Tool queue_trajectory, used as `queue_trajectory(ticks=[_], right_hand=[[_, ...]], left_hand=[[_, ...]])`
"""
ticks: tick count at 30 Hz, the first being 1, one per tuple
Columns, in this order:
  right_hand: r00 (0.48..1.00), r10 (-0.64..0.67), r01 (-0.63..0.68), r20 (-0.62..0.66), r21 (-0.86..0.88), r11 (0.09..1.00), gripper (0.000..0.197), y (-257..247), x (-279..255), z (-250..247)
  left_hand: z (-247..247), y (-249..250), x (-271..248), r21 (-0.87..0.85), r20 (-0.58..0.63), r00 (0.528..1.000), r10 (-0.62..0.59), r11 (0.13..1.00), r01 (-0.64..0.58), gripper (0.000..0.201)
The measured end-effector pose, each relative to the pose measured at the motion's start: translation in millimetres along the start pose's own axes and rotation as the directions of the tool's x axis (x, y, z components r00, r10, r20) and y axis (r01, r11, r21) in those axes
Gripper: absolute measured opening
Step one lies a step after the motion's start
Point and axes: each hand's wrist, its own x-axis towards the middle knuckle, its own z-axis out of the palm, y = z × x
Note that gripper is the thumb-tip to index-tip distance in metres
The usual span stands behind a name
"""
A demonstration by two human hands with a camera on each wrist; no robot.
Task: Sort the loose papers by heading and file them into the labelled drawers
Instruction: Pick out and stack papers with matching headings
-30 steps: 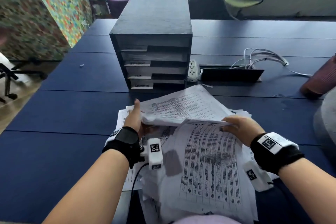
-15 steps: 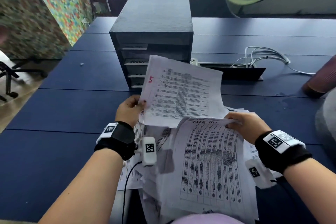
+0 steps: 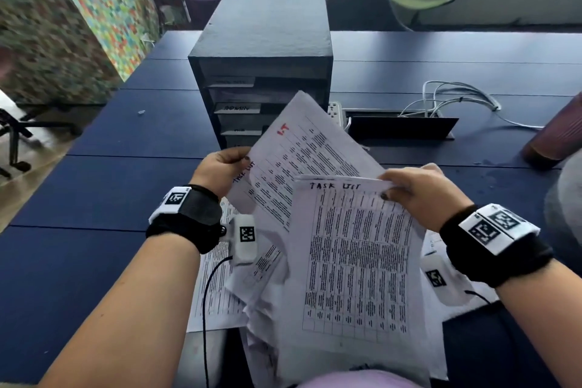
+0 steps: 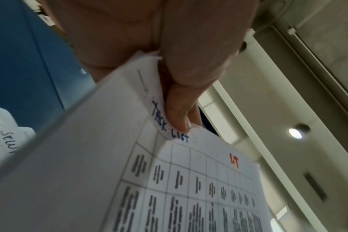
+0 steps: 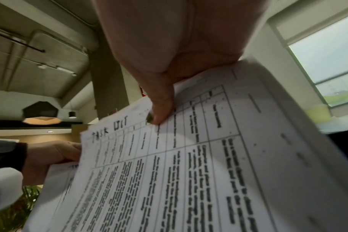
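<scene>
Since a moment ago the left hand [image 3: 220, 168] has lifted its white printed sheet with the red mark [image 3: 302, 161] higher and tipped it, and the right hand [image 3: 422, 192] has raised its own white sheet with a grid of print [image 3: 356, 261] beside it. Each grip is a pinch at a top corner. Both sheets say "TASK LIST" in pen, so I think they belong together. Nothing from this bunch is filed yet. The messy pile of white papers [image 3: 220, 293] lies on the dark blue surface [image 3: 94, 198], and the dark box of labelled drawers [image 3: 264, 41] waits behind.
</scene>
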Motion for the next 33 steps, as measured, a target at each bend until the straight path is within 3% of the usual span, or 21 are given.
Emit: queue_trajectory(ticks=[5, 7, 10, 13, 16, 18, 21, 22, 24, 27, 29, 33], right_hand=[[0.999, -0.035, 0.034, -0.023, -0.034, 0.999, 0.049, -26.7, 9.9, -14.6], [0.999, -0.053, 0.054, 0.011, -0.169, 0.984, 0.062, -31.8, 15.8, -13.4], [0.995, 0.009, 0.018, 0.102, -0.262, 0.965, 0.072, -28.4, 22.7, -6.1], [0.986, 0.079, -0.047, 0.147, -0.209, 0.977, 0.040, -18.5, 23.3, 0.1], [0.978, 0.131, -0.090, 0.162, -0.236, 0.968, 0.014, -9.4, 20.7, 8.0], [0.973, 0.173, -0.133, 0.152, -0.242, 0.961, 0.012, -3.8, 19.4, 13.0], [0.969, 0.203, -0.166, 0.144, -0.233, 0.958, 0.013, 5.1, 18.8, 20.1], [0.969, 0.199, -0.162, 0.145, -0.234, 0.959, 0.014, 8.0, 19.1, 22.6], [0.975, 0.176, -0.140, 0.138, -0.237, 0.961, 0.012, 10.3, 20.2, 25.5], [0.983, 0.143, -0.114, 0.113, -0.230, 0.967, 0.014, 10.9, 22.4, 24.2], [0.990, 0.118, -0.097, 0.081, -0.226, 0.969, 0.014, 11.6, 25.7, 17.6], [0.993, 0.083, -0.066, 0.084, -0.188, 0.980, 0.016, 14.6, 37.7, 3.3]], left_hand=[[27.1, 12.5, -8.6, 0.283, 0.237, 0.971, -0.025, 0.958, -0.045, 0.032], [39.8, 16.9, -14.6, 0.283, 0.311, 0.950, -0.039, 0.958, -0.053, 0.030], [50.5, 19.8, -19.2, 0.210, 0.328, 0.945, -0.016, 0.976, -0.056, 0.024], [52.2, 14.8, -21.1, 0.134, 0.311, 0.950, -0.030, 0.991, -0.012, 0.019], [51.4, -5.3, -24.0, 0.200, 0.256, 0.962, -0.096, 0.979, 0.044, 0.020], [50.8, -25.0, -28.6, 0.275, 0.216, 0.967, -0.134, 0.959, 0.071, 0.025], [53.9, -51.4, -36.1, 0.340, 0.139, 0.962, -0.236, 0.924, 0.177, 0.055], [56.7, -56.6, -37.8, 0.351, 0.096, 0.958, -0.269, 0.910, 0.220, 0.056], [62.3, -64.8, -39.1, 0.385, 0.032, 0.954, -0.297, 0.885, 0.262, 0.039], [69.8, -60.9, -42.5, 0.458, 0.026, 0.966, -0.257, 0.862, 0.217, 0.021], [70.7, -53.0, -40.9, 0.420, -0.019, 0.971, -0.237, 0.880, 0.222, 0.028], [71.6, -22.0, -33.2, 0.407, -0.053, 0.993, -0.107, 0.906, 0.119, 0.037]])
